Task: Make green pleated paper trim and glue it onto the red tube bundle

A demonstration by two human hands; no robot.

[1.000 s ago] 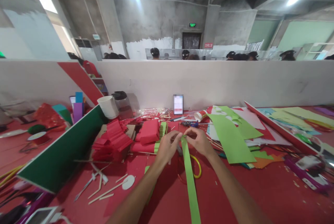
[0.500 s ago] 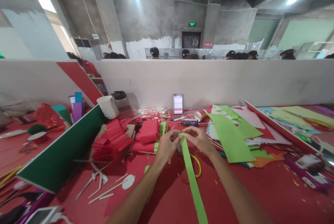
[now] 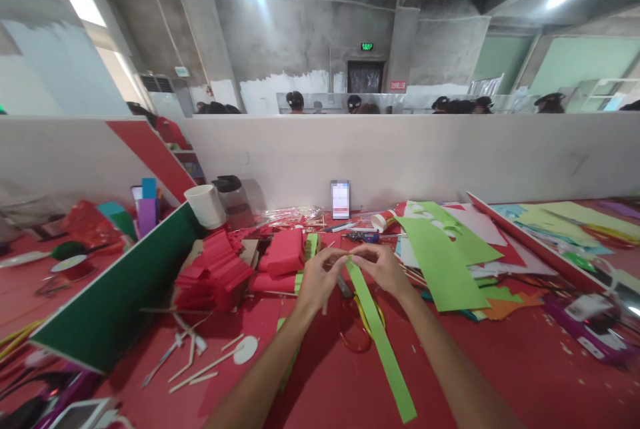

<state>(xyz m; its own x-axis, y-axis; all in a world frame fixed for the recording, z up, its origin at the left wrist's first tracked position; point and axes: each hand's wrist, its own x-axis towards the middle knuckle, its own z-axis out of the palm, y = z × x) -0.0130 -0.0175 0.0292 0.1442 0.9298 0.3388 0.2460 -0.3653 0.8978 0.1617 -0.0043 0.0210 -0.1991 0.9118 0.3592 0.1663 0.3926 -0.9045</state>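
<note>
Center of frame: both hands met over the red table [image 3: 340, 395]. Left hand [image 3: 320, 277] was pinching the far end of a green paper strip [image 3: 377, 332] between thumb and fingers. Right hand [image 3: 385, 269] had its fingertips on that same end, also pinching; the exact fold under the fingers was hidden.

Strip ran from the hands down to lower center-right, passing over scissors [image 3: 361, 315] with red and yellow handles. Could not tell whether its near end touched the table.

Progress, as judged: strip was cut to a long, narrow shape, so that part looked done. Only the pinched end seemed to be getting worked; nearly all the length was flat and uncreased, so most of the handling appeared left.

Just left of the hands, a green paper piece [image 3: 312, 245] with what looked like pleats lay beside a red paper bundle [image 3: 286, 252]; possibly finished work. Larger green sheets [image 3: 435, 269], one with cut-outs, lay at center right. Lower left: thin sticks [image 3: 205, 370] and a white disc [image 3: 245, 350], both untouched.
</note>
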